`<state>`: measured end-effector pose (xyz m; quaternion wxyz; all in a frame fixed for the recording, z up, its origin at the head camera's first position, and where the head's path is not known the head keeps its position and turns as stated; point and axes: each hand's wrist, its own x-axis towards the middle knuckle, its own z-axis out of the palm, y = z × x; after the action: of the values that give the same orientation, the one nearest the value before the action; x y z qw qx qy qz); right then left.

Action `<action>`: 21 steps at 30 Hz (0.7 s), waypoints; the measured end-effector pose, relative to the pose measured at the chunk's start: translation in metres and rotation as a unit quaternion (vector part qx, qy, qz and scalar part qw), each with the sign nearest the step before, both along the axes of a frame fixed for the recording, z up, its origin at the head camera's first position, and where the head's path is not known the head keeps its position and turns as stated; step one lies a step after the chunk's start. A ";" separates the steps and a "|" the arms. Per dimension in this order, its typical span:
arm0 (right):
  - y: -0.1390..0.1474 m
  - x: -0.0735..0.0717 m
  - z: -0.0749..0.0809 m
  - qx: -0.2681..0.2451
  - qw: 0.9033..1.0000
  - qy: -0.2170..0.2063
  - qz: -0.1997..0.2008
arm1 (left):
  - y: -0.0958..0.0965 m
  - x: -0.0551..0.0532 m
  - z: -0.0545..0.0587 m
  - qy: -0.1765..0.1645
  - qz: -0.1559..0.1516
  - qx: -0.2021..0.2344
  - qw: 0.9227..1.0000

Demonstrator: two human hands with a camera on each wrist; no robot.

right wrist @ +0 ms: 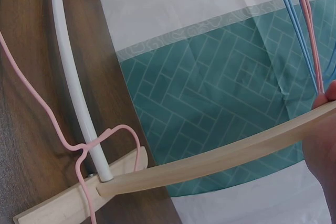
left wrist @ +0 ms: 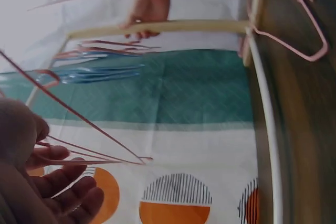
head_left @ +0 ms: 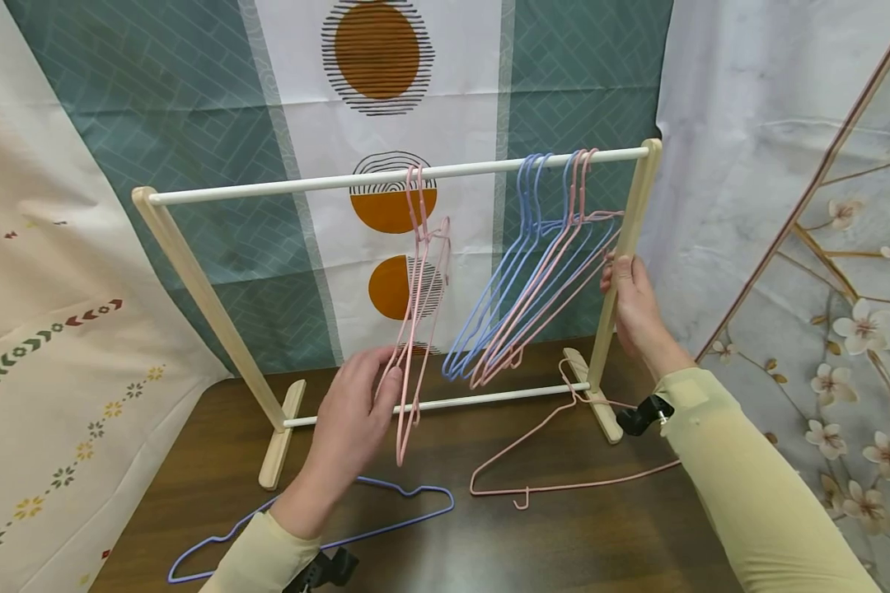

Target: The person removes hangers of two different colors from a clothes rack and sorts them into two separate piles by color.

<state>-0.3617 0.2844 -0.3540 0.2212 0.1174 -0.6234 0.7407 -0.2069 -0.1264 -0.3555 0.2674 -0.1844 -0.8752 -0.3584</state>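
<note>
Fingers of left hand curled, thumb opposed, pinching at pink hangers; cannot tell if 1 or both. 2 hooks on white rail, near mid-span. Right hand: fingers wrapped round wooden post.

We find the place curtained off, home or studio undetermined: printed curtains back and flank a counter bearing a clothes rack.
</note>
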 end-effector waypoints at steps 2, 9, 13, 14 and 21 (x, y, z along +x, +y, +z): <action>0.000 0.000 0.000 0.002 1.000 0.000 0.000 | -0.001 -0.001 -0.006 0.034 0.019 -0.020 0.999; 0.000 0.001 0.000 0.002 1.000 0.002 -0.006 | -0.004 -0.003 -0.015 0.118 0.075 -0.059 0.988; 0.000 0.001 0.000 0.003 1.000 0.000 -0.007 | -0.006 -0.003 -0.013 0.160 0.088 -0.065 0.981; 0.000 0.001 0.000 0.004 1.000 -0.001 -0.007 | -0.006 -0.003 -0.013 0.172 0.090 -0.065 0.979; 0.001 0.001 0.000 0.004 1.000 -0.005 -0.003 | -0.011 -0.005 -0.004 0.213 0.096 -0.072 0.970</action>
<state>-0.3607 0.2849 -0.3540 0.2196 0.1131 -0.6279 0.7381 -0.2115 -0.1373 -0.3597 0.4668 -0.1909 -0.8352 -0.2192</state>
